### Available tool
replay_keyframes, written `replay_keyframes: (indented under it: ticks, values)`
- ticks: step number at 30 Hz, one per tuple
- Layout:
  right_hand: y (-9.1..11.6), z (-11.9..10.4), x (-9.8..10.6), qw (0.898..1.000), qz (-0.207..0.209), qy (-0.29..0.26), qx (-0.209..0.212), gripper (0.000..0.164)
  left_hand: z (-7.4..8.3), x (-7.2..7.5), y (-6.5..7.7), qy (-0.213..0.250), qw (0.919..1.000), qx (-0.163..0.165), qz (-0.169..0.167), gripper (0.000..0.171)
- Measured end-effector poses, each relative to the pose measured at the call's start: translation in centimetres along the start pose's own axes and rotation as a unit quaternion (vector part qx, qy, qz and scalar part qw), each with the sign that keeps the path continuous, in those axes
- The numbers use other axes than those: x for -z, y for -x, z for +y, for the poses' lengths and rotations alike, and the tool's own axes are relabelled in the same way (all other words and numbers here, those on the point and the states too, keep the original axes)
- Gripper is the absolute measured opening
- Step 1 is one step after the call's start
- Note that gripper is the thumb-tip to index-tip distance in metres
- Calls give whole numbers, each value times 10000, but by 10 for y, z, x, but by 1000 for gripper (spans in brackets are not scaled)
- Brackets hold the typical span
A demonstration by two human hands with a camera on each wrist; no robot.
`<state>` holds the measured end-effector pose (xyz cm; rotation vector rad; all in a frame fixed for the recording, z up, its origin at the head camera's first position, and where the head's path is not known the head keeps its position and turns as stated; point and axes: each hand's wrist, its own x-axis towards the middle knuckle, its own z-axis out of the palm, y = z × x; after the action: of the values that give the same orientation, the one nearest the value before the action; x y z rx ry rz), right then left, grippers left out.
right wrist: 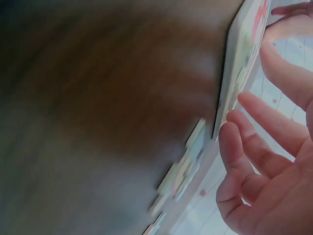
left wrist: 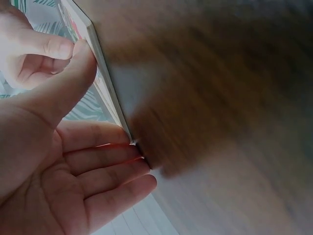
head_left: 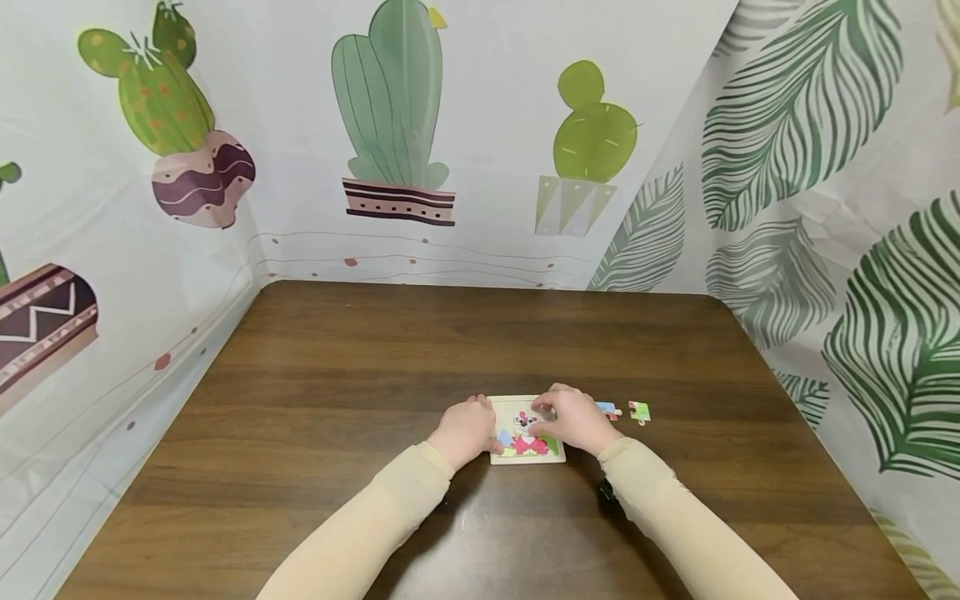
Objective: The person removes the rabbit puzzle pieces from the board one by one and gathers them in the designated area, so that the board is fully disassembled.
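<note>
A small, shallow puzzle tray (head_left: 506,405) with a pale rim lies on the table, partly filled with bright pieces. My left hand (head_left: 463,427) holds its left side, thumb over the near part of the rim and fingers along the edge; the left wrist view shows this left hand (left wrist: 73,147) close up. Over the tray's right side is my right hand (head_left: 576,418), thumb and fingertips spread apart at the picture. In the right wrist view, no piece shows between the thumb and fingers of this right hand (right wrist: 266,161). Part of the picture is covered by it.
Right of the tray lie loose puzzle pieces, a green one (head_left: 640,411) and a blue and red one (head_left: 607,407) partly behind the right hand. The brown wooden table (head_left: 360,350) meets patterned cloth walls (head_left: 495,125) at the back and sides.
</note>
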<state>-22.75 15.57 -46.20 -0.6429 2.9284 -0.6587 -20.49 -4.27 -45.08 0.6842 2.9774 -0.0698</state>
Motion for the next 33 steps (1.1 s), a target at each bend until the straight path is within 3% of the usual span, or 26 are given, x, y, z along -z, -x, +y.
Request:
replay_keyframes:
  ticks: [6, 15, 24, 33]
  values:
    - [-2, -10, -1, 9999, -102, 46, 50, 31, 1, -1, 0, 51, 10000, -23, -32, 75]
    - [0, -14, -2, 9987, 65, 345, 373, 26, 1, -1, -1, 38, 10000, -15, 50, 75]
    - [-2, -16, -6, 9989, -40, -176, 423, 24, 1, 1, 0, 46, 10000, 29, 25, 78]
    - [-3, -17, -6, 9985, -135, -224, 482, 25, 1, 2, 1, 89, 9999, 35, 34, 75]
